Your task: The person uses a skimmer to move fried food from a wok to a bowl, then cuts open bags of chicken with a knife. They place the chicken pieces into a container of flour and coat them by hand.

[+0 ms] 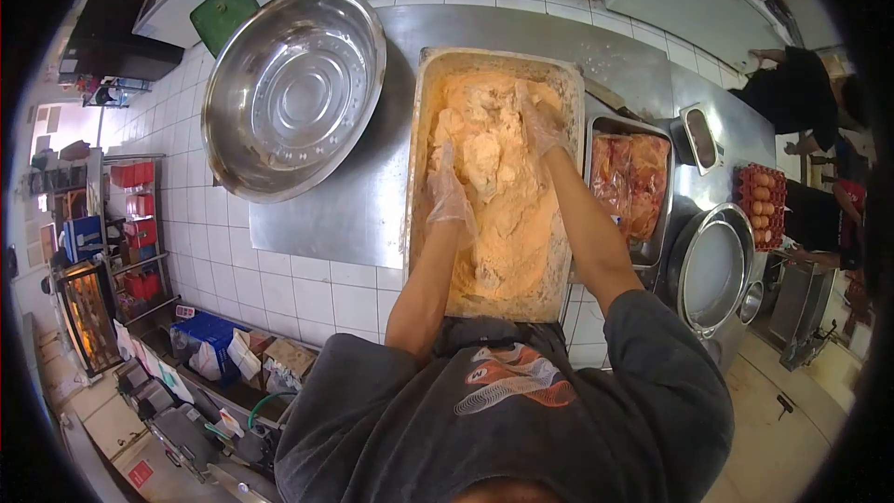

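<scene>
A long metal tray point(418, 130) holds orange breading flour point(512, 242) with coated lumps point(484, 154) heaped in its upper middle. My left hand point(449, 197), in a clear plastic glove, rests at the left side of the heap with its fingers stretched out towards the far end. My right hand point(540, 126), also gloved, lies on the right side of the heap, its fingers extended and partly dusted with flour. Neither hand is closed round a lump. The heap lies between the two hands.
A large steel bowl point(307, 93) stands left of the tray. On the right are a pan of packed red meat point(630, 182), a small metal container point(698, 138), a basin of whitish liquid point(712, 265) and eggs point(761, 208) in red trays. People point(792, 93) stand at the far right.
</scene>
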The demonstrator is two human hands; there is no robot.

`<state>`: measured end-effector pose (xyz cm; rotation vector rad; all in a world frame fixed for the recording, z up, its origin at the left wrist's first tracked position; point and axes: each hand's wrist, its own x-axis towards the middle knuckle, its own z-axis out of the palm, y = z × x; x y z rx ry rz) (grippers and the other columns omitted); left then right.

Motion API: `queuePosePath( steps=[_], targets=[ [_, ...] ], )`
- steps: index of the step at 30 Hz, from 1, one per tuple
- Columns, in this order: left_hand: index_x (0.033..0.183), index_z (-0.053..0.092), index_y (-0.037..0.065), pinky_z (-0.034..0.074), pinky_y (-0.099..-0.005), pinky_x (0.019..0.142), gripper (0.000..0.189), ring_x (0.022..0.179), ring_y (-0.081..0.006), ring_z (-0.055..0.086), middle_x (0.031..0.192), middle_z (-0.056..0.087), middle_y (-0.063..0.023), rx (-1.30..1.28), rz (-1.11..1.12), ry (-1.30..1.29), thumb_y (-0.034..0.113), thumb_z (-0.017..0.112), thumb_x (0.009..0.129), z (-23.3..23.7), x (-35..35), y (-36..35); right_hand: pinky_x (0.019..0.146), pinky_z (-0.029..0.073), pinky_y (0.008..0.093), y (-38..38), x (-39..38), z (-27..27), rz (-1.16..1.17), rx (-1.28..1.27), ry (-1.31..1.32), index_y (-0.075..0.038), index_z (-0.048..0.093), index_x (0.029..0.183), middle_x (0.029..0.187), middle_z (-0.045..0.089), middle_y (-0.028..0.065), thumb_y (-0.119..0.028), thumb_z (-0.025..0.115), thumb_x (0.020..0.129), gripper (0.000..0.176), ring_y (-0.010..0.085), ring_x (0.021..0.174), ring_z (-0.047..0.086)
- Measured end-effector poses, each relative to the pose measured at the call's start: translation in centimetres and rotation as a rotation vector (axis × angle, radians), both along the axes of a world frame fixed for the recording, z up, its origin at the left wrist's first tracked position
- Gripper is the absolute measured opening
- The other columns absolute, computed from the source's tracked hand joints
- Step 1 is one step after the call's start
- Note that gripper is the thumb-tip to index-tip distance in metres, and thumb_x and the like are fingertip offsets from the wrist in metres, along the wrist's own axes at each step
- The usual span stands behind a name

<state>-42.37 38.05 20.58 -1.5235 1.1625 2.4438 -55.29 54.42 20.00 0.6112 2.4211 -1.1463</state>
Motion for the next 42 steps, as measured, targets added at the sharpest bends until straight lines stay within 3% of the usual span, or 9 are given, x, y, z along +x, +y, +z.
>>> queuePosePath(
  steps=[6, 11, 14, 17, 22, 29, 34, 37, 42],
  targets=[
    [0.133, 0.055, 0.005, 0.055, -0.0357, 0.09, 0.055, 0.109, -0.0238, 0.063, 0.128, 0.06, -0.0135, 0.171, -0.239, 0.045, 0.034, 0.07, 0.089, -3.3, -6.3, -1.9, 0.106, 0.038, 0.0443, 0.3, -2.9, 0.5, -0.043, -0.458, -0.195, 0.005, 0.046, 0.136, 0.137, 0.049, 0.0286, -0.065, 0.051, 0.089, 0.085, 0.0374, 0.13, 0.046],
    [0.14, 0.048, 0.005, 0.047, -0.0387, 0.102, 0.06, 0.123, -0.023, 0.055, 0.139, 0.054, -0.0134, 0.194, -0.446, 0.273, 0.036, 0.066, 0.092, -6.1, -8.0, -0.2, 0.107, 0.038, 0.0438, 0.3, -1.5, 1.7, -0.177, -0.936, -0.118, 0.004, 0.045, 0.139, 0.138, 0.048, 0.0278, -0.063, 0.051, 0.09, 0.083, 0.0371, 0.131, 0.045],
    [0.144, 0.044, 0.006, 0.042, -0.0391, 0.107, 0.063, 0.129, -0.0234, 0.05, 0.143, 0.05, -0.0136, 0.156, -0.496, 0.213, 0.038, 0.063, 0.094, -4.9, -7.3, 0.3, 0.107, 0.038, 0.0436, 0.1, -0.3, 2.1, -0.195, -1.094, -0.038, 0.003, 0.044, 0.14, 0.139, 0.048, 0.0274, -0.062, 0.051, 0.09, 0.082, 0.0369, 0.132, 0.045],
    [0.147, 0.04, 0.005, 0.037, -0.0379, 0.111, 0.065, 0.134, -0.0257, 0.044, 0.148, 0.043, -0.0144, 0.053, -0.544, 0.015, 0.039, 0.061, 0.095, 2.0, -7.0, 0.9, 0.108, 0.038, 0.0433, -0.1, 1.2, 2.8, -0.204, -1.127, 0.021, 0.002, 0.043, 0.141, 0.14, 0.048, 0.0269, -0.06, 0.051, 0.091, 0.081, 0.0367, 0.132, 0.045],
    [0.155, 0.02, 0.004, 0.029, -0.0337, 0.115, 0.095, 0.139, -0.0352, 0.037, 0.152, 0.036, -0.0188, -0.31, -0.706, 0.075, 0.047, 0.071, 0.086, 10.8, -4.3, 0.9, 0.109, 0.037, 0.0429, 0.3, 6.6, 5.0, -0.114, -0.801, -0.002, 0.001, 0.041, 0.144, 0.142, 0.047, 0.0261, -0.058, 0.051, 0.091, 0.079, 0.0363, 0.134, 0.045],
    [0.146, 0.04, 0.006, 0.034, -0.0427, 0.112, 0.075, 0.133, -0.0365, 0.044, 0.143, 0.047, -0.0228, -0.56, -0.72, 0.239, 0.05, 0.063, 0.09, 6.1, -0.2, -2.4, 0.106, 0.04, 0.0435, 0.7, 2.3, 12.8, 0.42, 0.044, -0.237, -0.002, 0.048, 0.139, 0.135, 0.053, 0.0246, -0.045, 0.051, 0.095, 0.062, 0.0345, 0.128, 0.05],
    [0.134, 0.051, -0.009, 0.04, -0.0402, 0.105, 0.079, 0.121, -0.0357, 0.056, 0.128, 0.059, -0.0271, -1.103, -0.517, -0.336, 0.056, 0.059, 0.09, -2.6, 4.8, 0.8, 0.103, 0.044, 0.0454, -2.2, -3.4, -0.4, 0.649, 0.201, 0.492, 0.001, 0.053, 0.129, 0.126, 0.058, 0.0273, -0.047, 0.053, 0.093, 0.06, 0.0381, 0.118, 0.056],
    [0.132, 0.049, -0.014, 0.04, -0.0407, 0.105, 0.084, 0.122, -0.0337, 0.055, 0.129, 0.058, -0.0273, -0.528, -0.448, -0.45, 0.057, 0.059, 0.089, -1.1, 5.8, 0.7, 0.098, 0.048, 0.0443, -4.3, -5.1, -2.0, 0.784, 0.373, 0.458, 0.001, 0.059, 0.122, 0.122, 0.06, 0.0272, -0.053, 0.052, 0.092, 0.062, 0.0377, 0.112, 0.06],
    [0.132, 0.052, -0.009, 0.047, -0.0385, 0.099, 0.076, 0.121, -0.0281, 0.057, 0.131, 0.058, -0.0212, -0.116, -0.322, -0.336, 0.053, 0.062, 0.09, 1.8, 3.4, -0.3, 0.096, 0.048, 0.0445, -6.5, -5.9, 2.9, 0.993, 0.373, -0.099, -0.001, 0.053, 0.13, 0.124, 0.059, 0.0235, -0.061, 0.051, 0.09, 0.072, 0.033, 0.115, 0.057]
  ],
)
